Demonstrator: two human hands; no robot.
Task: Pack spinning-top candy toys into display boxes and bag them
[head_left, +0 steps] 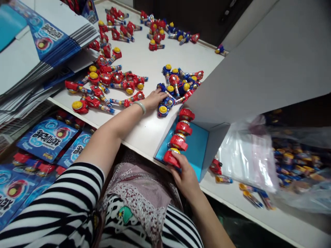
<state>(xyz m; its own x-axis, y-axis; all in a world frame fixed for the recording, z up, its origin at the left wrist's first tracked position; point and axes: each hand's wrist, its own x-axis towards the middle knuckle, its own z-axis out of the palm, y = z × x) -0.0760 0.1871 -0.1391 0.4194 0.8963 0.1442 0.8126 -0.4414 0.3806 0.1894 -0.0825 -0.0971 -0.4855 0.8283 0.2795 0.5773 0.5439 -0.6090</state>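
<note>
My left hand (pixel 154 98) reaches across the white table (pixel 144 127) into a small heap of blue toys (pixel 178 84) with yellow caps; its fingertips touch one of them and are partly hidden. My right hand (pixel 184 175) grips the near edge of an open blue box (pixel 199 151), fingers curled over the nearest red toy (pixel 171 158) of a short row of red toys (pixel 182 132) standing along the box's left wall. The box's large white lid flap (pixel 258 62) stands up on the right.
Several red toys (pixel 103 86) lie scattered at the left and more (pixel 157 29) at the far end. A stack of flat printed box blanks (pixel 38 44) overhangs the left. Filled blue boxes (pixel 46 137) sit below the table. A clear plastic bag (pixel 248 155) of toys lies right.
</note>
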